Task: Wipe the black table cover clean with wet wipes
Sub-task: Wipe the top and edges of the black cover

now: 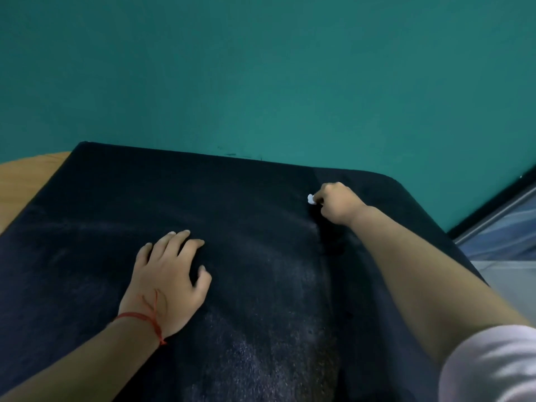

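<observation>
The black table cover (pixel 121 204) fills the lower part of the head view, with a greyish dusty sheen down its middle. My right hand (pixel 338 204) reaches to the far right part of the cover, fingers curled round a small bunched white wet wipe (pixel 311 199), which presses on the cloth; only a tip of the wipe shows. My left hand (pixel 171 274) rests flat on the cover nearer to me, fingers spread. A red thread is tied round that wrist.
A teal wall (pixel 261 82) rises just behind the far edge of the table. A wooden surface (pixel 26 175) shows at the far left. A metal window frame (pixel 499 216) and a pale ledge lie past the table's right edge.
</observation>
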{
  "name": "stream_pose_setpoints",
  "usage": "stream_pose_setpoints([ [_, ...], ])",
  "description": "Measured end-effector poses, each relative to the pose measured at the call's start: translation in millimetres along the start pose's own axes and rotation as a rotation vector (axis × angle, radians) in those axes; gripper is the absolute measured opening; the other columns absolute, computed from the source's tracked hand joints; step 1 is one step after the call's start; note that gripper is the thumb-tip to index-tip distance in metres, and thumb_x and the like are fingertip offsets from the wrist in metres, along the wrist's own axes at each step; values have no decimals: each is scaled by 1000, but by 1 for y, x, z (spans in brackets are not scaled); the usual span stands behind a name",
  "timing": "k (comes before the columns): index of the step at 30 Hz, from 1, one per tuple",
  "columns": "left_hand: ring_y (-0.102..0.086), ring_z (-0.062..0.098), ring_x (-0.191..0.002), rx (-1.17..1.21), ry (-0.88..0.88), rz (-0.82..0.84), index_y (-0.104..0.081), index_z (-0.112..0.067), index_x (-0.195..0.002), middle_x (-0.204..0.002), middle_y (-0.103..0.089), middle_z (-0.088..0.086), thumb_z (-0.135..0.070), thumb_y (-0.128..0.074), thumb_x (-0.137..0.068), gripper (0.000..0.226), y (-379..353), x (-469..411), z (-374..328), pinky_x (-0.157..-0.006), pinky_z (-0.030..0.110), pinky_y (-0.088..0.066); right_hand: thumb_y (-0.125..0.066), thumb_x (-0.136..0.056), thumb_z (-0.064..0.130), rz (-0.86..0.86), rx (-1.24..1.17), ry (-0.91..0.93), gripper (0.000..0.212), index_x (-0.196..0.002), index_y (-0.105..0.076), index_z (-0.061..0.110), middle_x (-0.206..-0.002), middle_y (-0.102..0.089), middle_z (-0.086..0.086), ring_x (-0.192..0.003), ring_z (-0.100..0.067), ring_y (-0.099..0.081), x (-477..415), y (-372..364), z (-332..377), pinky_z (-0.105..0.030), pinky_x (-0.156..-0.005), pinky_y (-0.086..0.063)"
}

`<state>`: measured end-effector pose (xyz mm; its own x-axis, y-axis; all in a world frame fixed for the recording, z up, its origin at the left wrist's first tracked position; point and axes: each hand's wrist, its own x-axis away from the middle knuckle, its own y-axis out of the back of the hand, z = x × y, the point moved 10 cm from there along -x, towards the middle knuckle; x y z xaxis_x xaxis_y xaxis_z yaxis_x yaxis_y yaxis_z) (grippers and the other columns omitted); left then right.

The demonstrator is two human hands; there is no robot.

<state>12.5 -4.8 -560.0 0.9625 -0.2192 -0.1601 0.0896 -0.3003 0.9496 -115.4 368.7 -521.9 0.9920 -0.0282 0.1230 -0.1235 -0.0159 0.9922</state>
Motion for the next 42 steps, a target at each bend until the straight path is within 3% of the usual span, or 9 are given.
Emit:
stream_pose_setpoints([
  [5, -37, 19, -149, 10, -5, -9, -55, -31, -142, -154, -48, -5, -51, -36, -93, 56, 3, 0, -1, -123, 51, -28, -54, -87, -4, 10, -7, 36, 45, -122, -75, 17, -111, -51, 7, -102, -29, -60, 33, -11, 7, -31, -82, -40],
  [10, -37, 20, -149, 24, -6, -17, -55, -30, -141, -154, -48, -3, -48, -43, -95, 51, 6, 0, -1, -123, 51, -28, -54, -88, -5, 21, -47, 64, 58, -138, -69, 20, -123, -57, 3, -111, -30, -62, 72, -22, 17, -30, -85, -44],
  [13, -36, 21, -149, 34, 3, -16, -55, -29, -142, -156, -47, -1, -45, -50, -97, 48, 8, 2, -2, -123, 51, -26, -55, -89, -6, 9, -97, 81, 59, -138, -70, 23, -126, -57, 6, -118, -27, -62, 101, -29, 23, -32, -97, -51],
  [17, -36, 21, -149, 31, -2, -24, -55, -29, -143, -156, -47, -1, -46, -50, -97, 48, 11, 3, -5, -123, 52, -26, -54, -85, -14, -1, -133, 137, 66, -136, -70, 23, -127, -57, 4, -126, -25, -59, 142, -37, 34, -33, -107, -48],
  [23, -35, 22, -149, 25, -3, -27, -54, -29, -143, -156, -48, -1, -47, -48, -98, 48, 14, 4, -6, -123, 53, -26, -51, -76, -16, -16, -114, 176, 74, -136, -68, 23, -125, -55, 5, -116, -20, -55, 206, -46, 48, -23, -92, -43],
  [33, -36, 26, -149, 11, -11, -7, -55, -27, -143, -155, -48, 3, -48, -46, -99, 49, 16, 8, -5, -121, 55, -28, -50, -74, -16, -78, -133, 168, 75, -132, -71, 26, -118, -56, 5, -106, -19, -53, 309, -56, 71, -29, -93, -49],
  [38, -33, 26, -151, 14, -15, 9, -53, -28, -146, -158, -46, 4, -48, -43, -101, 51, 15, 11, -4, -123, 54, -25, -48, -69, -13, -126, -154, 135, 73, -126, -75, 24, -111, -58, 5, -100, -21, -56, 353, -66, 77, -30, -82, -52],
  [42, -32, 26, -152, 12, -20, 16, -51, -27, -148, -160, -44, 4, -48, -41, -102, 52, 15, 11, -5, -124, 54, -24, -51, -65, -11, -218, -174, 117, 71, -119, -74, 28, -105, -55, 12, -88, -17, -53, 381, -64, 86, -18, -76, -41],
])
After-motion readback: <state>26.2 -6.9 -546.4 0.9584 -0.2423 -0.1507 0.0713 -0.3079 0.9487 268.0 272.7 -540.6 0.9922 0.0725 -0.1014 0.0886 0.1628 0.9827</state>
